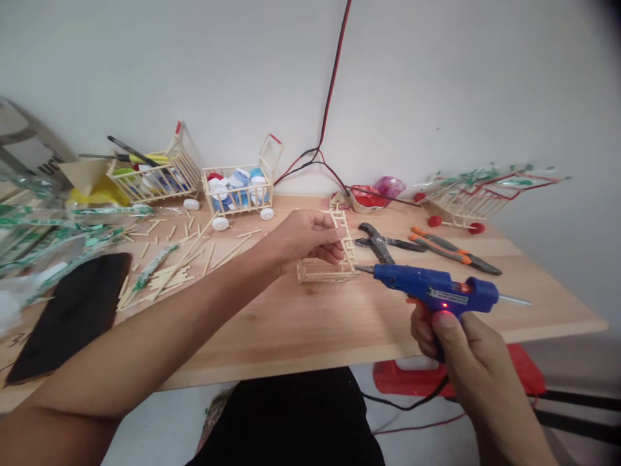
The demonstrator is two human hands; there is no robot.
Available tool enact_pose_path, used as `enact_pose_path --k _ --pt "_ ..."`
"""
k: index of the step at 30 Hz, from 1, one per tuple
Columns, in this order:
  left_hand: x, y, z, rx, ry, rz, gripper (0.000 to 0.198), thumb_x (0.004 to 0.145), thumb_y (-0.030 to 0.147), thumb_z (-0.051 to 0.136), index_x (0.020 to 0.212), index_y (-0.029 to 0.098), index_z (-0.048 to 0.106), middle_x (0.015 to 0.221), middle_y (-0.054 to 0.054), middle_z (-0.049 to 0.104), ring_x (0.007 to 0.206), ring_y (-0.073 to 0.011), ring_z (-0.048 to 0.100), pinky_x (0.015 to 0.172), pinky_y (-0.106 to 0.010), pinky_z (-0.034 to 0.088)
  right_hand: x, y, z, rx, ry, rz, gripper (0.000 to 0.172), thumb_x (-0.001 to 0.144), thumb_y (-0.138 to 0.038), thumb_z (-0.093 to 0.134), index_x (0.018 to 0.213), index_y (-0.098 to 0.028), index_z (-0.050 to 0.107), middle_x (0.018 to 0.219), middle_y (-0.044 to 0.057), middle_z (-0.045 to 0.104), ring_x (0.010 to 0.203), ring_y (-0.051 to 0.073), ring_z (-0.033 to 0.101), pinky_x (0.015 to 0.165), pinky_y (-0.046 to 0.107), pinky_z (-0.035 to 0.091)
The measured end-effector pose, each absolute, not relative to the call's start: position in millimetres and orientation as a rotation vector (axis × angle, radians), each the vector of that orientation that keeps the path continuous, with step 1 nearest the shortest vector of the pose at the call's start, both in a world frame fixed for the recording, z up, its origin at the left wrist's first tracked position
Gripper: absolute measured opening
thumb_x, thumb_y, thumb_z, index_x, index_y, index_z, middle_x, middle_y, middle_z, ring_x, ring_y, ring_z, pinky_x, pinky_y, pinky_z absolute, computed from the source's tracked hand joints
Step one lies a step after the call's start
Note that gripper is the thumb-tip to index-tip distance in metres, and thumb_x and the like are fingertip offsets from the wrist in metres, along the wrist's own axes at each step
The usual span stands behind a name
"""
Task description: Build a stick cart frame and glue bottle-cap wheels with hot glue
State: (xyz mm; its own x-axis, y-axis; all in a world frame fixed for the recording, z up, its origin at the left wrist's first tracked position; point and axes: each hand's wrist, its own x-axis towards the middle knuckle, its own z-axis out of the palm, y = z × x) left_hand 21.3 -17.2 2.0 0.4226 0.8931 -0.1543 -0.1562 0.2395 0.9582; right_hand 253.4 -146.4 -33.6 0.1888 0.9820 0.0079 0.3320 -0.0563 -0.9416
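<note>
My left hand (315, 239) pinches a small ladder-like frame of wooden sticks (345, 243) and holds it tilted up above the table. Under it lies a rectangular base of sticks or clear material (323, 272), partly hidden by the hand; I cannot tell whether the two touch. My right hand (458, 343) is wrapped around the handle of a blue hot glue gun (431, 285), whose red light glows. Its metal nozzle points left and comes right up to the lower end of the stick frame.
Two stick carts, one with bottle caps (237, 189) and one with tools (155, 178), stand back left. Cut sticks (169, 278) and a black phone (72, 317) lie left. Pliers (381, 244), orange-handled cutters (453, 251), a red paint bowl (366, 199) and another cart (466, 200) sit right.
</note>
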Motion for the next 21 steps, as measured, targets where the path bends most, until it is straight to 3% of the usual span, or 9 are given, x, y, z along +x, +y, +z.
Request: enact_pose_path --k 5,10,14,21 --pt "22 -18 4 1.083 0.833 0.824 0.014 0.089 0.013 0.063 0.076 0.008 0.062 0.060 -0.002 0.065 0.053 -0.0092 0.064 0.056 -0.021 0.055 254 -144 -32 -1.497 -1.282 0.917 0.037 0.090 -0.056 0.055 0.083 -0.020 0.058 0.067 0.000 0.051 0.053 0.012 0.044 0.047 0.026 0.035" --pt "21 -18 11 1.062 0.894 0.828 0.020 0.094 0.009 0.054 0.077 0.007 0.064 0.060 -0.002 0.064 0.052 -0.0067 0.061 0.057 -0.019 0.054 254 -139 -28 -1.466 -1.249 0.898 0.040 0.089 -0.059 0.053 0.079 -0.021 0.058 0.066 0.000 0.051 0.051 0.011 0.042 0.044 0.026 0.034" --pt "22 -18 12 1.108 0.900 0.859 0.017 0.090 0.008 0.059 0.074 0.007 0.063 0.059 -0.002 0.063 0.051 -0.0059 0.059 0.054 -0.018 0.051 256 -133 -27 -1.410 -1.232 0.910 0.039 0.089 -0.059 0.054 0.083 -0.020 0.059 0.065 0.000 0.052 0.050 0.011 0.042 0.046 0.026 0.034" --pt "28 -10 8 1.194 0.924 0.984 0.018 0.082 0.008 0.070 0.079 0.012 0.053 0.059 -0.002 0.066 0.055 -0.0125 0.066 0.052 -0.020 0.052 272 -121 -35 -1.338 -1.150 0.984 0.042 0.084 -0.061 0.061 0.083 -0.019 0.059 0.065 0.000 0.050 0.049 0.011 0.042 0.044 0.026 0.032"
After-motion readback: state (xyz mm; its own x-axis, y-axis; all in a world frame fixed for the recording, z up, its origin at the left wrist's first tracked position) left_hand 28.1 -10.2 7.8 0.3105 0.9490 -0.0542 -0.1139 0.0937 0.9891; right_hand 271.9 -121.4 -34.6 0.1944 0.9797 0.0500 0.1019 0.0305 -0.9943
